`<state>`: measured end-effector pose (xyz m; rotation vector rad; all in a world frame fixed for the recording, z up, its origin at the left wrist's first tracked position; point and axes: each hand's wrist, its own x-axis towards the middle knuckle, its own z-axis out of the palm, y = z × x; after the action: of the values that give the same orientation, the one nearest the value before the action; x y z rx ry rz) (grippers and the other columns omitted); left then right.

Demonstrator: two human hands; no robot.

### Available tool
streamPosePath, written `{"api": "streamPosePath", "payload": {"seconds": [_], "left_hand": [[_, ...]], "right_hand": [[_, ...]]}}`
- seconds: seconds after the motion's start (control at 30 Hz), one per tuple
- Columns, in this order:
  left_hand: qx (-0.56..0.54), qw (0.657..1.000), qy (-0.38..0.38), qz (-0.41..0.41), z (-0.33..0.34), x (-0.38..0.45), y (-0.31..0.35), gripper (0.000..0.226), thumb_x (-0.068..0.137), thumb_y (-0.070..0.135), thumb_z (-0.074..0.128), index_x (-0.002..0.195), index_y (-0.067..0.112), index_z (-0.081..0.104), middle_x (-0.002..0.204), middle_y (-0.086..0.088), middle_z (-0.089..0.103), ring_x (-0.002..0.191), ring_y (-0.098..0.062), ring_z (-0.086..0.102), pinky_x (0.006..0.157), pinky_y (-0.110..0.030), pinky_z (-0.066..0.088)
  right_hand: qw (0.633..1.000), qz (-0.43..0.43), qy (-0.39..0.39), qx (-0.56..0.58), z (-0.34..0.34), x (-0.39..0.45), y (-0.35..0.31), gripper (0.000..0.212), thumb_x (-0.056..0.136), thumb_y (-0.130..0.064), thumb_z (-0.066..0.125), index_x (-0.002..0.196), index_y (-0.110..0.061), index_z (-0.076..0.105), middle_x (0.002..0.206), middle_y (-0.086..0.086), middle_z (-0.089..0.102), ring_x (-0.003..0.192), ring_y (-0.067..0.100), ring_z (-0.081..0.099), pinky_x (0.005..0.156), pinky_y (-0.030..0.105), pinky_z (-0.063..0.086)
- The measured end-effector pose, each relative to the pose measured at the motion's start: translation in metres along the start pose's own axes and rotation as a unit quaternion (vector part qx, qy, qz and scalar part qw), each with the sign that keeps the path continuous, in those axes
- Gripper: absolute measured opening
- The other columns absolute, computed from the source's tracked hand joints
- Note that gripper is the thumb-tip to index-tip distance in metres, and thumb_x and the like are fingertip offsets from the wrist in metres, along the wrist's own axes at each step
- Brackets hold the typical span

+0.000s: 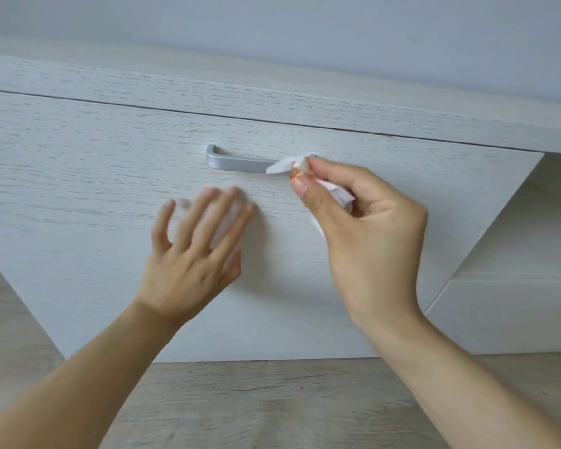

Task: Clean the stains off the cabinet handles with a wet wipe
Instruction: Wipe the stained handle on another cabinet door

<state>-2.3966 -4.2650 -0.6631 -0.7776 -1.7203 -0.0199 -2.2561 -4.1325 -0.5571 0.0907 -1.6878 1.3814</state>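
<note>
Grip: the left hand [191,254] lies flat, fingers spread straight against the drawer front [78,176], holding nothing. To its right, the right hand [363,228] pinches the wet wipe [280,166] between thumb and fingertips, pressing it onto the right end of the handle [237,163]. An orange smear shows at the pinch. The wipe appears soft, light and damp; bunching it firmly should aid scrubbing. The handle looks rigid and smooth.

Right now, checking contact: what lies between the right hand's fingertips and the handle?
In the head view, the wet wipe, pinched by the right hand, covers the handle's right end.
</note>
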Motion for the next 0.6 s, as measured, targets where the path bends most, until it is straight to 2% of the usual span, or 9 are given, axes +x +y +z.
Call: {"api": "streamPosePath", "payload": {"seconds": [0.07,0.2,0.3,0.4,0.5,0.6], "left_hand": [[0.01,0.999,-0.009,0.051,-0.007,-0.007,-0.005,0.056,0.092,0.029,0.051,0.145,0.019,0.04,0.15,-0.009,0.031,0.135,-0.026,0.036,0.108,-0.049,0.022],[-0.007,0.998,-0.03,0.062,-0.024,0.003,-0.022,0.055,0.091,0.025,0.052,0.144,0.016,0.041,0.149,-0.01,0.034,0.134,-0.025,0.037,0.109,-0.048,0.023],[-0.045,0.993,-0.081,0.069,-0.044,0.015,-0.038,0.053,0.091,0.022,0.05,0.143,0.012,0.041,0.149,-0.011,0.037,0.134,-0.026,0.038,0.109,-0.047,0.024],[-0.101,0.978,-0.163,0.087,-0.07,0.029,-0.052,0.052,0.09,0.02,0.049,0.141,0.01,0.041,0.145,-0.012,0.042,0.132,-0.027,0.04,0.107,-0.048,0.028],[-0.151,0.954,-0.237,0.101,-0.098,0.058,-0.068,0.049,0.089,0.018,0.045,0.137,0.007,0.044,0.134,-0.011,0.056,0.126,-0.026,0.047,0.104,-0.046,0.033],[-0.196,0.935,-0.276,0.107,-0.122,0.107,-0.088,0.046,0.089,0.016,0.042,0.133,0.006,0.045,0.124,-0.008,0.062,0.116,-0.026,0.058,0.099,-0.043,0.038]], "right_hand": [[1.0,-0.012,0.013,-0.016,0.0,0.007,-0.001,0.025,0.083,-0.005,0.074,0.085,-0.028,0.069,0.078,-0.021,0.069,0.082,-0.009,0.065,0.076,0.005,0.046],[0.996,-0.035,0.05,-0.073,-0.007,0.035,-0.009,0.017,0.084,-0.009,0.074,0.092,-0.024,0.069,0.085,-0.02,0.067,0.082,-0.011,0.063,0.077,0.005,0.045],[0.991,-0.023,0.067,-0.11,-0.013,0.065,-0.026,0.014,0.086,-0.014,0.073,0.091,-0.026,0.068,0.086,-0.022,0.067,0.083,-0.01,0.064,0.079,0.008,0.045],[0.989,0.009,0.048,-0.136,-0.017,0.094,-0.051,0.012,0.087,-0.014,0.072,0.092,-0.024,0.069,0.088,-0.017,0.068,0.084,-0.009,0.064,0.079,0.008,0.045],[0.986,0.071,0.018,-0.151,-0.016,0.127,-0.074,0.014,0.086,-0.007,0.072,0.093,-0.019,0.069,0.085,-0.012,0.067,0.077,-0.016,0.06,0.074,0.001,0.042],[0.971,0.164,-0.026,-0.17,-0.018,0.164,-0.096,0.015,0.085,-0.007,0.073,0.082,-0.022,0.07,0.077,-0.02,0.066,0.071,-0.019,0.059,0.068,-0.001,0.04]]}}
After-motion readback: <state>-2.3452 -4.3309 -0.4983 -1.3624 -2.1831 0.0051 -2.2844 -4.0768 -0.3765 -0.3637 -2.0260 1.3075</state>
